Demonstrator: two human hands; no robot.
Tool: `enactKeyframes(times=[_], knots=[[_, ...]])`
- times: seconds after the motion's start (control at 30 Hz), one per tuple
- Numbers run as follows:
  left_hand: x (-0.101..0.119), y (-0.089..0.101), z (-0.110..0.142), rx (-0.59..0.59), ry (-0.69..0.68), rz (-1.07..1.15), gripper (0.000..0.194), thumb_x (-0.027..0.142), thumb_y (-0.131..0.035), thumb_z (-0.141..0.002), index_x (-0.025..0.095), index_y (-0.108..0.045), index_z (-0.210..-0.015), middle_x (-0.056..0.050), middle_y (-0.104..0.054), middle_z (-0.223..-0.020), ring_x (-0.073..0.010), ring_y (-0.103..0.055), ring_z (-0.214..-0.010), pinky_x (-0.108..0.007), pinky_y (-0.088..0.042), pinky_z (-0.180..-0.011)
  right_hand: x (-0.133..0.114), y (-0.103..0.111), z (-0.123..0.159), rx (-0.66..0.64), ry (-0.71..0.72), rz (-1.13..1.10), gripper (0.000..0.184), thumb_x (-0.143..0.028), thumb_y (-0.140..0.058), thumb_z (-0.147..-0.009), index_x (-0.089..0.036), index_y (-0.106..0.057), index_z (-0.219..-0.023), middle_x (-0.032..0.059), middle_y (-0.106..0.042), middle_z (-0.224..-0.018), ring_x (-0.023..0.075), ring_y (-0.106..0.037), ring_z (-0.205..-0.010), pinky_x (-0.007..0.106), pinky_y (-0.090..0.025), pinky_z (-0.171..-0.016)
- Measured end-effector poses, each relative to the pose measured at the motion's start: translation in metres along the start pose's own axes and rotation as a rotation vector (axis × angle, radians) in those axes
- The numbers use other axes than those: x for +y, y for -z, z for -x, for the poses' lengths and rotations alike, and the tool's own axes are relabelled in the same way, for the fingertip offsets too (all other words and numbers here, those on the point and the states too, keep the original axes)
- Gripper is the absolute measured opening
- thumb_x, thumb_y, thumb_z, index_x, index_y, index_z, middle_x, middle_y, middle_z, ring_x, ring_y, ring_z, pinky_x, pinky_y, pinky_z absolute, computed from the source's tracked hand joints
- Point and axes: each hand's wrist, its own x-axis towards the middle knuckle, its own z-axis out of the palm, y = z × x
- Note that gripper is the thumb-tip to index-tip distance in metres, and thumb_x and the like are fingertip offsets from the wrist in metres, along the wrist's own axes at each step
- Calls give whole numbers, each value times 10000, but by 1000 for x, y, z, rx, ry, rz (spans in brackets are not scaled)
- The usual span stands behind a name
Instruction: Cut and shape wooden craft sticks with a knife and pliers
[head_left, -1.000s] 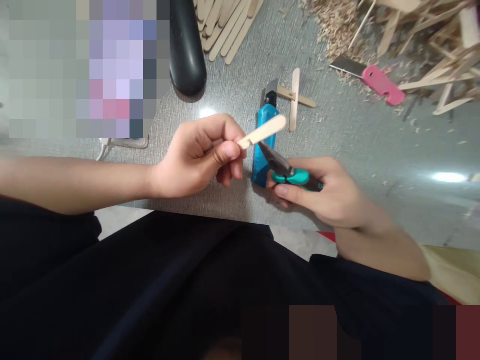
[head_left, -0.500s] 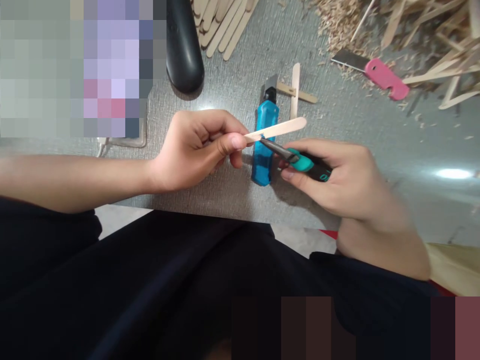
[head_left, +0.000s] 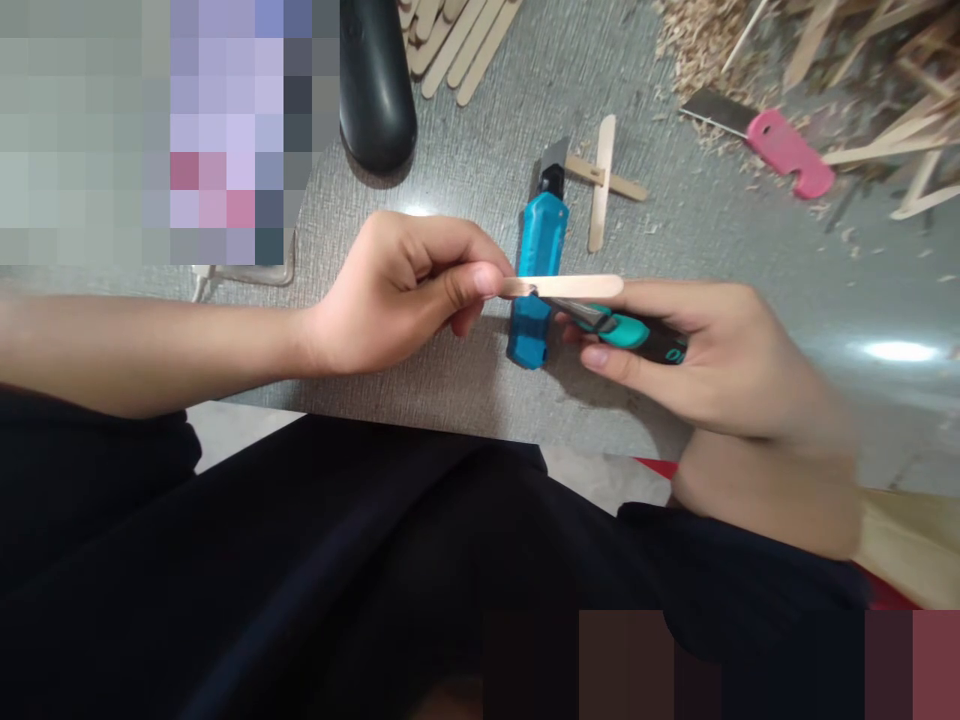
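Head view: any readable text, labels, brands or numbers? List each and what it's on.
None can be read.
Blue utility knife on the table: no legible marking.
Teal-handled cutter in the right hand: no print can be made out.
Wooden stick pinched by the left hand: blank.
Pink-handled blade: no lettering visible.

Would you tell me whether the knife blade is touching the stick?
Touching: the head view shows the knife blade tip meeting the stick beside the left hand.

Head cam, looks down, close on hands (head_left: 570, 310) & table (head_left: 735, 250).
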Motion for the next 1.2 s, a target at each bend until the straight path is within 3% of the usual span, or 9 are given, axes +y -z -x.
enactKeyframes(times=[0.17, 0.4, 0.57, 0.73, 0.9, 1.07, 1.2], knots=[[8, 0, -1, -57, 48, -89, 199, 199, -786, -1022, 198, -779, -823, 25, -660, -614, -87, -589, -559, -237, -489, -594, 2, 3, 1, -60, 12, -15, 294, -459, -825, -973, -261, -908, -1175, 59, -865, -949, 271, -786, -796, 408, -638, -723], [19, 0, -5, -138, 254, -171, 269, 66, -683, -1010, 187, -760, -782, 33, -630, -549, -97, -582, -534, -235, -460, -571, 6, 7, 2, -159, 46, 35, 294, -451, -798, -1014, -301, -908, -1241, 60, -906, -1140, 287, -831, -893, 418, -673, -787], [15, 3, -6, -191, 203, -225, 262, 19, -711, -924, 201, -774, -746, 55, -617, -528, -98, -551, -506, -253, -431, -566, 6, 4, 6, -159, 60, 75, 300, -461, -758, -1022, -309, -904, -1235, 38, -882, -989, 254, -787, -758, 397, -621, -703], [8, 5, -5, -209, 113, -298, 251, 62, -674, -867, 230, -762, -702, 48, -612, -526, -136, -633, -604, -282, -468, -650, 6, -2, 8, -173, 35, 111, 195, -411, -731, -1027, -308, -874, -1112, 10, -839, -860, 231, -737, -672, 371, -537, -628], [12, 4, -5, -215, 143, -303, 239, 65, -651, -852, 227, -740, -699, 42, -606, -532, -130, -599, -598, -289, -440, -625, 1, -2, 7, -183, -8, 122, 175, -389, -720, -996, -280, -857, -989, -10, -769, -728, 196, -662, -589, 339, -476, -559], [11, 3, -6, -206, 188, -52, 224, 184, -770, -954, 231, -736, -738, 36, -583, -536, -110, -493, -508, -295, -372, -503, -5, -3, 3, -151, -53, 72, 205, -367, -716, -929, -214, -852, -922, 4, -760, -694, 169, -628, -585, 311, -484, -571], [6, 1, -5, -207, 223, 139, 388, 449, -963, -956, 209, -726, -764, 19, -610, -578, -111, -533, -533, -278, -400, -495, -9, -7, -3, -119, -37, 28, 253, -422, -731, -926, -200, -816, -840, -1, -706, -633, 145, -561, -553, 299, -439, -541]])
